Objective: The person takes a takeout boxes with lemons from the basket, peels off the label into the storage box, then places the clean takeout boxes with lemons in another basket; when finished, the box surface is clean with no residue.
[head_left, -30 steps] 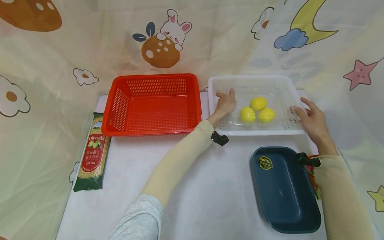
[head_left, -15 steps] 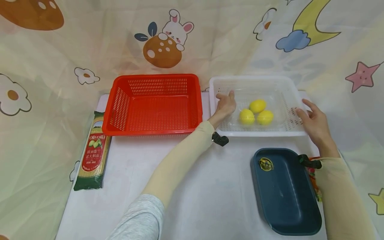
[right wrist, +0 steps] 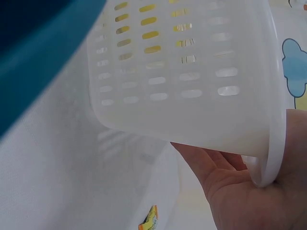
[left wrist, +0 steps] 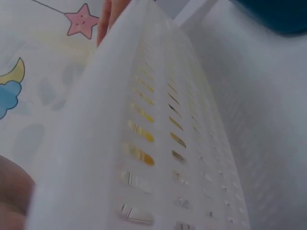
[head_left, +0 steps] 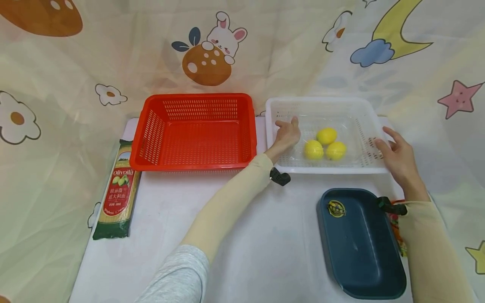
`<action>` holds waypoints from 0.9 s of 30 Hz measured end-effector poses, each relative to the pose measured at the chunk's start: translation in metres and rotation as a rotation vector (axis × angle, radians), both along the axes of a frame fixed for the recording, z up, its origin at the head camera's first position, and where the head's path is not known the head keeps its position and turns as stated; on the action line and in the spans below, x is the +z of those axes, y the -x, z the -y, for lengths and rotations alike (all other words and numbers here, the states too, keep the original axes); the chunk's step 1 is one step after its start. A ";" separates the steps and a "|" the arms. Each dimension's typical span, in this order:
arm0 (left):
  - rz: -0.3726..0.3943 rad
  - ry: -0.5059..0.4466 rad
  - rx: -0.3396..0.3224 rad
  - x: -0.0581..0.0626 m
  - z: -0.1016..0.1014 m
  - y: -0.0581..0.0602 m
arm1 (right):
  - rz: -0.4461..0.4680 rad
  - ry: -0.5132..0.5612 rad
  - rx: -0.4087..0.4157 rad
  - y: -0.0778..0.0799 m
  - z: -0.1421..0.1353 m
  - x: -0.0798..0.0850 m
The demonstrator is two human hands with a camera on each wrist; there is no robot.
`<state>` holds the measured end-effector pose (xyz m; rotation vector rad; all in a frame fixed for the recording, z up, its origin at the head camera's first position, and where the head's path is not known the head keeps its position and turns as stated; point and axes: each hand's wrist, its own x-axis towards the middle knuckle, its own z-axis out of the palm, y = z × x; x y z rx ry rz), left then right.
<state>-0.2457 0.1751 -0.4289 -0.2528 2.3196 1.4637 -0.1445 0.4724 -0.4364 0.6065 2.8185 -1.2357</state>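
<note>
In the head view a white plastic basket (head_left: 322, 170) stands at the back right. Three yellow lemons (head_left: 326, 136) lie in it, in a clear plastic container (head_left: 350, 128). My left hand (head_left: 286, 136) reaches over the front rim into the basket's left part, beside the container's left end. Its lower fingers are hidden, and what they touch is unclear. The left wrist view shows mainly the basket's slotted outer wall (left wrist: 187, 105). At the right end my right hand (head_left: 399, 160) grips the basket rim, thumb over the top and fingers beneath, as the right wrist view shows.
A red slotted basket (head_left: 201, 164) stands to the left. Beside it lies a pack of spaghetti (head_left: 117, 193). A dark blue tub (head_left: 363, 248) sits at the front right, with a colourful packet (head_left: 395, 231) partly hidden behind it. Patterned cloth (head_left: 295, 50) hangs behind.
The lemons shift slightly left and toward the front within the white basket, mostly in the first half second. Both hands keep nearly the same pose. The whole view drifts slightly.
</note>
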 end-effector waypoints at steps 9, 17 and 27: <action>0.021 -0.008 0.023 0.002 0.001 -0.001 | 0.013 0.001 -0.017 0.001 0.000 0.002; 0.043 -0.019 0.030 0.002 0.002 -0.004 | 0.019 0.002 -0.017 0.001 -0.001 0.001; 0.060 -0.021 0.056 0.005 0.003 -0.005 | 0.030 -0.006 -0.023 -0.001 0.001 0.000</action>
